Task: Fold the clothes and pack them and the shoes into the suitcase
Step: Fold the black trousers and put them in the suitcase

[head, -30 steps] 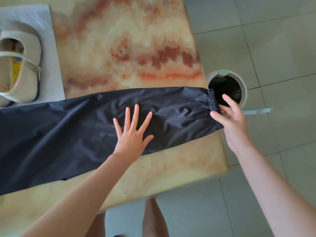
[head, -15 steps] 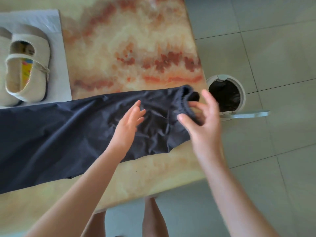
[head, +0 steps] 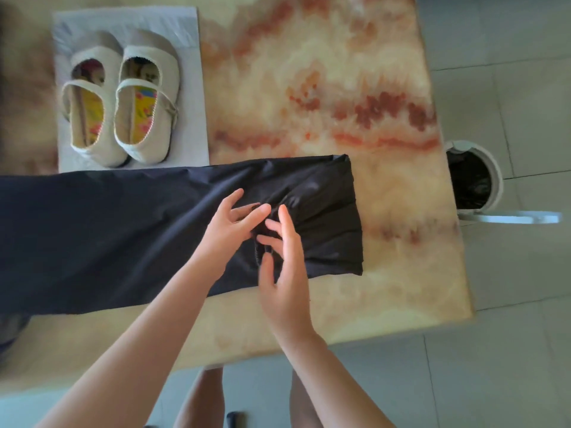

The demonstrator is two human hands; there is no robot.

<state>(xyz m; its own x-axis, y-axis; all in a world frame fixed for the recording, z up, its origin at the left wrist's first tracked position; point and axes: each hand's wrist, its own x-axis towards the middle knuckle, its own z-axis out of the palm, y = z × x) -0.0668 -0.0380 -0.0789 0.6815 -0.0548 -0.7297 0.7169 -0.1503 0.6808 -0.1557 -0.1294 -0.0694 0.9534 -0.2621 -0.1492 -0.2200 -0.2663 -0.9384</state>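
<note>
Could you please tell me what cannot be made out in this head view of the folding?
- Long black nylon garment: its far end is cut off by the left edge.
- Elastic cuff: hidden under the left hand and right hand.
- Suitcase: not in view.
- Cream strap shoes: insole prints blurred.

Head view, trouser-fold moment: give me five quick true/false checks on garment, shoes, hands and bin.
1. The cuff end of the black trousers is folded back over the leg. True.
2. The pair of cream shoes sits on top of the trousers. False: the shoes stand on a white sheet beyond the trousers.
3. Both the left hand and the right hand are at the folded cuff. True.
4. The bin stands on the table. False: it stands on the floor beside the table's right edge.
5. A suitcase lies open next to the shoes. False: no suitcase is in view.
</note>
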